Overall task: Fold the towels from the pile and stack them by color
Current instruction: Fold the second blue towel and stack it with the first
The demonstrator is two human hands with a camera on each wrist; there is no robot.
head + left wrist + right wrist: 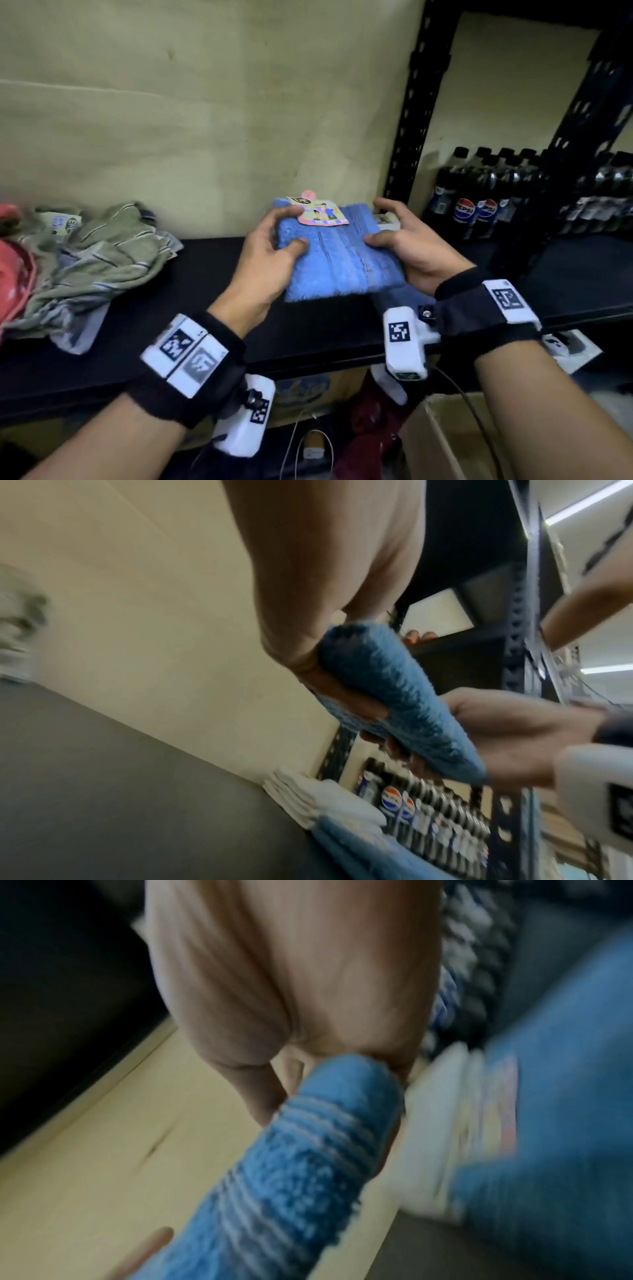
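A folded blue towel (339, 260) with a colourful paper label (320, 212) is held in the air above the black shelf (191, 284). My left hand (270, 240) grips its left edge, thumb on top and fingers underneath. My right hand (404, 240) grips its right edge the same way. In the left wrist view the blue towel (394, 696) is seen edge-on between both hands. Below it on the shelf lie a folded white towel stack (308, 799) and a blue one (359, 848). The right wrist view is blurred and shows the blue towel (291, 1164) in my fingers.
A rumpled pile of green striped towels (102, 253) and a red one (13, 270) lies at the shelf's left. Black rack posts (418, 102) stand to the right, with cola bottles (479, 202) behind them. Cardboard boxes (445, 442) sit below the shelf.
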